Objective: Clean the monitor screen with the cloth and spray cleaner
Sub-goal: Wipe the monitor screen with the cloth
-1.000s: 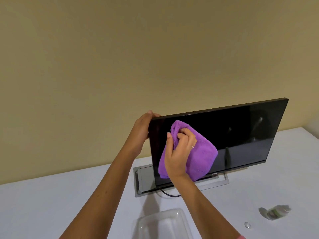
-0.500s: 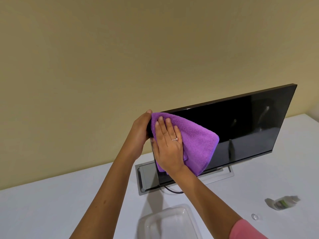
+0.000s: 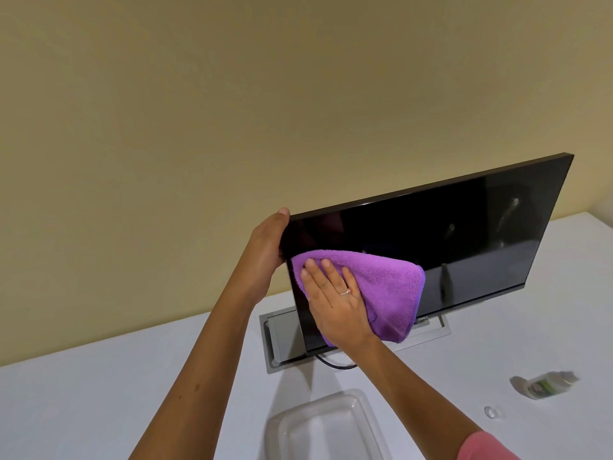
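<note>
Clear plastic tray (image 3: pixel 326 426) sits empty near the purple cloth (image 3: pixel 391 290).

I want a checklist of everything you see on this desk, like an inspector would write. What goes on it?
Surface: white table, bare on the left side.
Job's things: monitor, screen dark, tilted in view; purple cloth pressed flat on its lower left; spray bottle lying on its side, far right.
Clutter: clear plastic tray near the front edge; small clear cap beside the bottle.
Grippers: left hand grips the monitor's left edge; right hand flat on the cloth.
Cables: black cable loops out under the monitor.
Surroundings: plain beige wall; grey stand base.
</note>
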The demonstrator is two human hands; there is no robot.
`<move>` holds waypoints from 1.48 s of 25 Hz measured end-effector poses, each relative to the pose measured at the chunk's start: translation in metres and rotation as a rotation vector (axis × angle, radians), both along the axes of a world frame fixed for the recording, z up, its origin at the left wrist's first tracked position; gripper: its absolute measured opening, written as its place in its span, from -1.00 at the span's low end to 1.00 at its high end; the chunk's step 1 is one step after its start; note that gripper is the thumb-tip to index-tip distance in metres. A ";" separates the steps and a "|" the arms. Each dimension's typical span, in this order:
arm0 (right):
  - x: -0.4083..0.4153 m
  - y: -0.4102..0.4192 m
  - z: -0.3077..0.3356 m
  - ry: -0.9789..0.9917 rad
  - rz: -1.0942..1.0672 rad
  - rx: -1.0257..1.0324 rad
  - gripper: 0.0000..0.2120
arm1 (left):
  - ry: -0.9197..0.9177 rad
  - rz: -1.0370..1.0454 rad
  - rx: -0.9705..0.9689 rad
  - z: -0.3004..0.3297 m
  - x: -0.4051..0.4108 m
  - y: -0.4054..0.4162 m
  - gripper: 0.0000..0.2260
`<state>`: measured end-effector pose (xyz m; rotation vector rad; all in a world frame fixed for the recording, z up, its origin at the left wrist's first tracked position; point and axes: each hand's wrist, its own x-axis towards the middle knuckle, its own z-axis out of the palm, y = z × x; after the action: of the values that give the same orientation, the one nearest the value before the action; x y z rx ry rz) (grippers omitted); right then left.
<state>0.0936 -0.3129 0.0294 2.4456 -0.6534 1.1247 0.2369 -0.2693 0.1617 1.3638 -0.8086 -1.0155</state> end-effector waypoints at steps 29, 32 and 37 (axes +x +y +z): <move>-0.009 -0.009 0.024 0.066 0.050 -0.014 -0.44 | 0.044 0.070 0.007 0.006 -0.012 0.006 -0.67; 0.001 -0.007 0.043 -0.071 0.017 0.065 -0.47 | 0.061 0.045 -0.032 0.007 -0.012 0.008 -0.65; 0.008 -0.004 0.054 -0.041 0.071 0.079 -0.51 | 0.078 0.046 -0.054 0.009 -0.016 0.009 -0.66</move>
<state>0.1020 -0.3169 0.0836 2.5360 -0.6395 1.2006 0.2208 -0.2602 0.1703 1.2835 -0.7390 -0.9978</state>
